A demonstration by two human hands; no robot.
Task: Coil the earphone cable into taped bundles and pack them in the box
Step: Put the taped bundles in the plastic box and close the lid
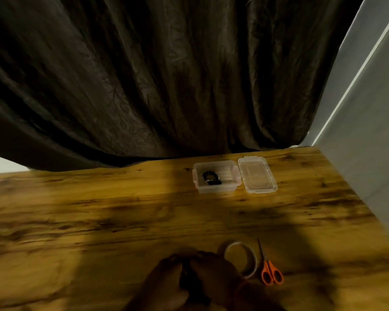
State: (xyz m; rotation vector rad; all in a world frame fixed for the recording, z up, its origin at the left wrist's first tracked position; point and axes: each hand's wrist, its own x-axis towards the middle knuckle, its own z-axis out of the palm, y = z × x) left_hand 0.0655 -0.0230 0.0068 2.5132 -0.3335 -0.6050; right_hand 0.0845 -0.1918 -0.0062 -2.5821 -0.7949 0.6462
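Observation:
At the bottom middle, my left hand (164, 281) and my right hand (213, 274) meet over the wooden table, both gripping a dark earphone cable bundle (186, 279) between them. The picture is dim and blurred there, so the cable's shape is unclear. A clear plastic box (216, 187) stands open at the far side of the table with one black coiled bundle (211, 178) inside. Its clear lid (256, 175) lies flat just right of it. A roll of clear tape (253, 254) lies right beside my right hand.
Orange-handled scissors (271, 273) lie right of the tape roll, blades pointing away from me. A dark curtain (166, 75) hangs behind the table's far edge. A grey wall (368, 131) borders the table on the right.

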